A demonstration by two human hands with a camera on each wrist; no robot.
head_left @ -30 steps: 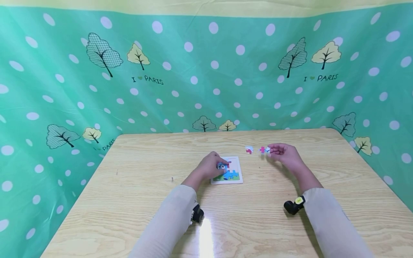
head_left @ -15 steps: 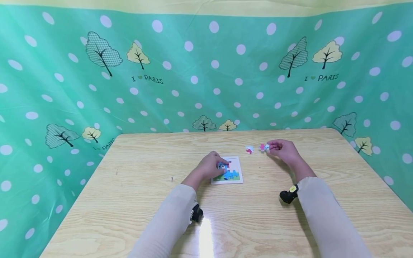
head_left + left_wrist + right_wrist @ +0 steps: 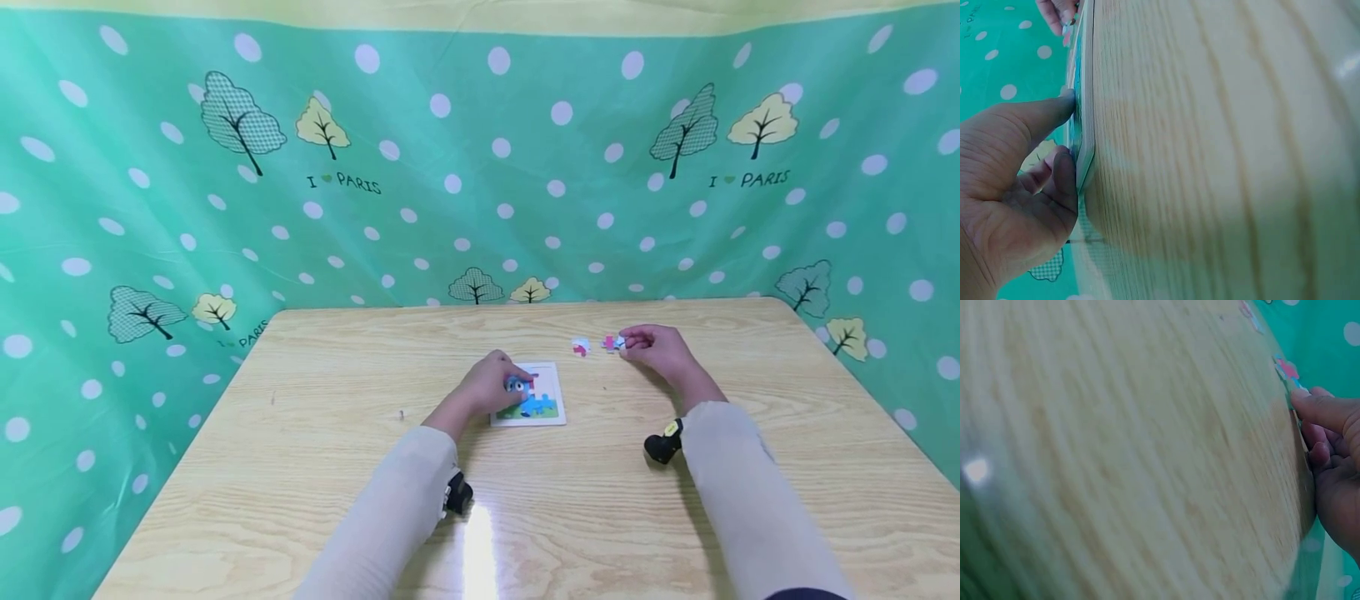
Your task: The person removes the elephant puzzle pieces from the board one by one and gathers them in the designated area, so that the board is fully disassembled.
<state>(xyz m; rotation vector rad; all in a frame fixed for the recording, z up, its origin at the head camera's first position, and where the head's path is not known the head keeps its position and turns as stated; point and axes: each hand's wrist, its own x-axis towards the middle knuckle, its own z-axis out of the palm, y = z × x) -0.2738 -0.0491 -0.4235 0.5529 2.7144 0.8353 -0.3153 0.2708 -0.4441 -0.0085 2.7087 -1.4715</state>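
Note:
A small jigsaw puzzle point(image 3: 553, 385) in a white frame lies on the table, with a blue cartoon figure on green in it and a pale part at the upper right. Over its left side lies my left hand point(image 3: 491, 385), holding it: the thumb is on the picture, and the bent fingers are by the frame's edge in the left wrist view. My right hand point(image 3: 662, 350) pinches a blue-and-white puzzle piece point(image 3: 619, 342) between thumb and fingers, partly hidden by the fingertips. Right beside it is a pink puzzle piece point(image 3: 608, 342). A white-and-red piece point(image 3: 581, 346) lies further left.
The wooden table point(image 3: 337, 483) ends at a green polka-dot curtain point(image 3: 420, 167) behind and at the sides. A tiny dark speck point(image 3: 401, 414) lies left of the puzzle. Each wrist carries a black camera point(image 3: 662, 446).
My right hand has moved slightly left and away from me, and its fingers have closed on the blue-and-white piece. The left hand has stayed on the puzzle.

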